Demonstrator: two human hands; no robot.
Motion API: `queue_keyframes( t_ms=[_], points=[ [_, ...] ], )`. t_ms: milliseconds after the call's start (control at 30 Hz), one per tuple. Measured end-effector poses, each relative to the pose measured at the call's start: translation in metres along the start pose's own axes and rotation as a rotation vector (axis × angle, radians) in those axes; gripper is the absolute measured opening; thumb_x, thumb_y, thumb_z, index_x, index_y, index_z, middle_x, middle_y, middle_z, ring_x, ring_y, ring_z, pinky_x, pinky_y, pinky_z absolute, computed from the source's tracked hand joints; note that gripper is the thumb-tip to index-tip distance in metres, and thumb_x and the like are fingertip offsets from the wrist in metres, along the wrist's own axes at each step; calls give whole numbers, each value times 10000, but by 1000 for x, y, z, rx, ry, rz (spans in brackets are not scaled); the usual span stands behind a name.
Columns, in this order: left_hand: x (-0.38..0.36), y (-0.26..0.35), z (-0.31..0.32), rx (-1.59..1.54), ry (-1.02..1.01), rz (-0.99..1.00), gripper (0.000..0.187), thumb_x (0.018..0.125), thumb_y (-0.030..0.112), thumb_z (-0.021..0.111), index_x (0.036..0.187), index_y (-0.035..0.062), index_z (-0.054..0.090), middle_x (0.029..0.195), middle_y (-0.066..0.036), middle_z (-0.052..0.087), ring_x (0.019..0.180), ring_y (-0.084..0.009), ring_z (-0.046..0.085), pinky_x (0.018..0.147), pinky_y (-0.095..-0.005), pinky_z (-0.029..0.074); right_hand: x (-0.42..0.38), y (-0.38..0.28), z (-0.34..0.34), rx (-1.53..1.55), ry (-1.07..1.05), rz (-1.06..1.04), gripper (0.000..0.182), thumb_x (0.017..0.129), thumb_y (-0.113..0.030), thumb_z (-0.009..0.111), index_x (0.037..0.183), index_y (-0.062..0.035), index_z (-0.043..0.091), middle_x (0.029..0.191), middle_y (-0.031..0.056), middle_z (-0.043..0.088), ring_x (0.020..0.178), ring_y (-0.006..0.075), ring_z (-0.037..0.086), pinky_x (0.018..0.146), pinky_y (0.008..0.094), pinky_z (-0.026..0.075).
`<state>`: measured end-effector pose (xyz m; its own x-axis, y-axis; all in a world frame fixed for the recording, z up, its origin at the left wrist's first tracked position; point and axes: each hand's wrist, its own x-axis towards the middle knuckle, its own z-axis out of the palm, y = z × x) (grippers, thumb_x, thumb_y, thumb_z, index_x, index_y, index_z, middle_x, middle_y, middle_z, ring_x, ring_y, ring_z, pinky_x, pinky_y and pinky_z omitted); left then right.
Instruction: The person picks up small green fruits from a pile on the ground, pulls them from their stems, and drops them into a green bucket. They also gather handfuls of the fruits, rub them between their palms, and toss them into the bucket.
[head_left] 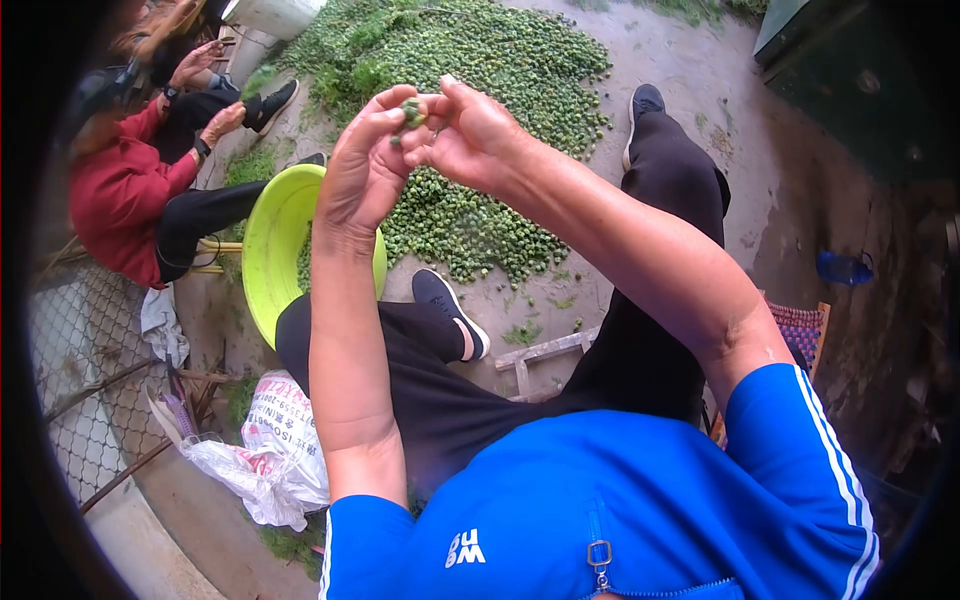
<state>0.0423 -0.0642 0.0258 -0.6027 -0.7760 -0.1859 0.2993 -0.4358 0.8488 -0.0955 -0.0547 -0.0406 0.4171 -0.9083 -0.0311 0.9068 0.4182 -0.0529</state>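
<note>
My left hand point(365, 165) is raised above the yellow-green basin point(262, 255), its thumb and fingers closed on a small green fruit or bud point(412, 112). Close against it from the right is my right hand point(472, 135), with fingers curled in at the green piece; what they pinch is too small to make out. Beyond both hands, a wide heap of small round green pieces point(480, 225) covers the ground. More green pieces show inside the basin, partly hidden by my left forearm.
Another person in a red top point(125, 190) sits at the left, hands raised. A white bucket point(275, 15) stands at the top. White plastic sacks point(285, 435) lie at lower left beside wire mesh point(85, 340). A wooden frame point(545, 352) lies between my legs. Leafy green sprigs lie around the heap.
</note>
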Motion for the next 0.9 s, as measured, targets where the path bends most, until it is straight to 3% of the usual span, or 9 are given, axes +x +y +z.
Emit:
queue_keyframes(
  t_ms=[67,100,200,233,367,433,533,767,900],
  points=[
    [2,-1,-11,-371,-127,3,288,864,39,506,1134,-57,485,1050,-158,566,755,-137,531,621,-239,479,-9,4,24,-226,187,-107,470,1005,-336,239,1029,53,502,868,169,583,796,292,594,702,426,503],
    [3,1,-12,-421,-194,25,304,891,84,460,1153,-71,482,1048,-157,548,803,-172,526,670,-262,486,-13,2,30,-241,179,-97,441,1005,-290,248,1013,70,503,907,189,592,847,312,599,781,430,506],
    [1,2,-10,-480,-124,23,321,914,131,420,1154,-71,491,1049,-164,550,830,-195,528,701,-294,487,-18,2,36,-219,281,-117,411,1003,-261,262,1005,68,508,912,191,594,858,306,597,794,425,499],
    [4,0,-17,-501,-185,6,351,928,164,393,1165,-75,492,1070,-176,552,912,-231,542,767,-323,500,-19,2,38,-233,294,-113,386,1001,-245,276,995,59,514,926,183,598,832,270,593,808,415,495],
    [5,-3,-20,-511,-168,33,364,929,167,383,1179,-80,482,1092,-198,550,1040,-286,538,870,-363,503,-13,1,29,-210,309,-110,444,994,-252,236,1006,72,538,867,163,607,828,262,595,845,401,497],
    [5,-1,-14,-481,-113,83,388,930,164,367,1217,-84,448,1175,-233,515,1175,-349,474,993,-417,446,-16,1,34,-190,339,-128,411,990,-242,262,969,52,548,857,134,599,821,231,582,841,395,493],
    [2,2,-2,-489,-29,80,408,929,155,355,1255,-84,408,1264,-260,453,1254,-376,397,1053,-447,383,-12,2,25,-254,304,-129,404,989,-250,267,968,41,546,882,134,596,831,215,578,845,393,489],
    [0,4,-3,-472,-43,110,426,927,154,351,1280,-81,384,1319,-268,409,1273,-374,375,1080,-451,344,-12,-4,25,-284,343,-153,417,988,-283,284,1014,61,518,923,154,593,864,242,582,856,409,487],
    [0,6,-7,-404,16,166,412,919,139,386,1258,-93,408,1290,-258,437,1256,-370,399,1076,-442,351,-15,-11,20,-202,345,-153,499,995,-332,264,1181,112,394,1140,250,493,1039,335,543,921,448,466]
  ],
)
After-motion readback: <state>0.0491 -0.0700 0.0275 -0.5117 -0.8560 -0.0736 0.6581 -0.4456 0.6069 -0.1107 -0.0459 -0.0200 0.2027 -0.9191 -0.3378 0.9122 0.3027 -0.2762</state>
